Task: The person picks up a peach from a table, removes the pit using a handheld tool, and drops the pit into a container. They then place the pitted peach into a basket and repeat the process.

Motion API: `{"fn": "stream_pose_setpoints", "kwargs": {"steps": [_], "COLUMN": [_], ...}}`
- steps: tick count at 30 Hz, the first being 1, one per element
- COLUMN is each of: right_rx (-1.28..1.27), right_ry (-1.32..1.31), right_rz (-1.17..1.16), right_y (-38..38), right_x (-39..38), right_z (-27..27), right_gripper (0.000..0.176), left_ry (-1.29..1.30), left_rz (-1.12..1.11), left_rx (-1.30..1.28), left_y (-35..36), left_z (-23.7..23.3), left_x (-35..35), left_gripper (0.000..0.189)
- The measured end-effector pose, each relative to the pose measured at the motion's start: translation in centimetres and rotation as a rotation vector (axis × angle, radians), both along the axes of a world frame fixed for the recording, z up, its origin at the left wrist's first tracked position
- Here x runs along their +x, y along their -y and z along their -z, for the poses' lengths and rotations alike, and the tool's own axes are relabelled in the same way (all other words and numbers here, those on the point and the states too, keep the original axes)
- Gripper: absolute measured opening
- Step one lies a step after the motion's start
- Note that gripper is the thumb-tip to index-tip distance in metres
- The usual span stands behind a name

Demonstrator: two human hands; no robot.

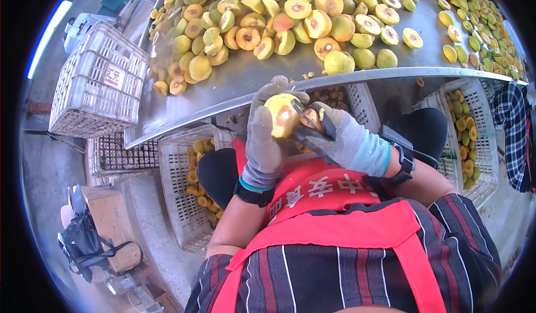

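My left hand (265, 129), in a grey knit glove, is wrapped round a yellow-green peach half (283, 115) with its cut face toward the right. In my gloved right hand (343, 140) is a small pitting knife (304, 114), with a dark metal blade and what looks like a brown wooden handle. Its blade meets the peach half near the reddish centre. Both hands are raised over my lap, just in front of the metal table's edge. Crumbs of pale flesh cling to the right glove.
Many halved peaches (282, 11) are heaped on the metal table (234, 84). White plastic crates (181, 201) with peach halves flank my legs, and another white crate (95, 78) stands at the left. A person's checked sleeve (507, 123) shows at the right edge.
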State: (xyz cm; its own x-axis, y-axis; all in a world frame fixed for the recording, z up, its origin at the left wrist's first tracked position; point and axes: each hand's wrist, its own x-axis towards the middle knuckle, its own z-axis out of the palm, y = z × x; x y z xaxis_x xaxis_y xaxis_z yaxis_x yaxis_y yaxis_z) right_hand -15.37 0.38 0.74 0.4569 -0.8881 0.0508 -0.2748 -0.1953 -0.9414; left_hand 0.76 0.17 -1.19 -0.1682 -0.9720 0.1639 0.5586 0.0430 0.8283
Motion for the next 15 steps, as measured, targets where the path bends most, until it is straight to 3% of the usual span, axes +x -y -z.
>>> {"fn": "stream_pose_setpoints", "kwargs": {"steps": [1,2,4,7,9,12,13,15], "right_rx": [0.21,0.209,0.194,0.282,0.397,0.312,0.312,0.515], "right_ry": [0.085,0.086,0.135,0.329,0.333,0.261,0.26,0.273], "right_rz": [-0.029,-0.033,0.088,0.135,0.157,0.156,0.154,0.104], "right_y": [0.0,0.0,-0.1,0.4,0.6,1.1,1.1,1.0], "right_x": [-0.1,0.0,-0.2,-1.0,-1.6,-1.9,-1.9,-1.9], "right_z": [-0.6,-0.7,-0.6,0.4,-0.4,-0.4,-0.5,-0.9], "right_gripper": [0.034,0.034,0.03,0.029,0.031,0.034,0.034,0.033], "left_ry": [-0.051,-0.051,-0.45,-0.277,-0.165,-0.407,-0.408,-0.436], "left_rz": [0.024,0.02,0.212,0.143,0.119,0.478,0.476,0.123], "left_rx": [0.076,0.074,0.235,0.206,0.17,0.153,0.152,0.471], "left_y": [0.0,0.0,0.1,-0.2,0.2,1.3,1.0,0.4], "left_z": [-0.3,-0.3,-0.3,-0.7,-0.3,0.8,1.0,-0.5], "left_x": [0.0,0.3,1.1,1.5,2.3,3.7,3.5,2.0], "left_gripper": [0.058,0.058,0.063,0.078,0.077,0.074,0.074,0.074]}}
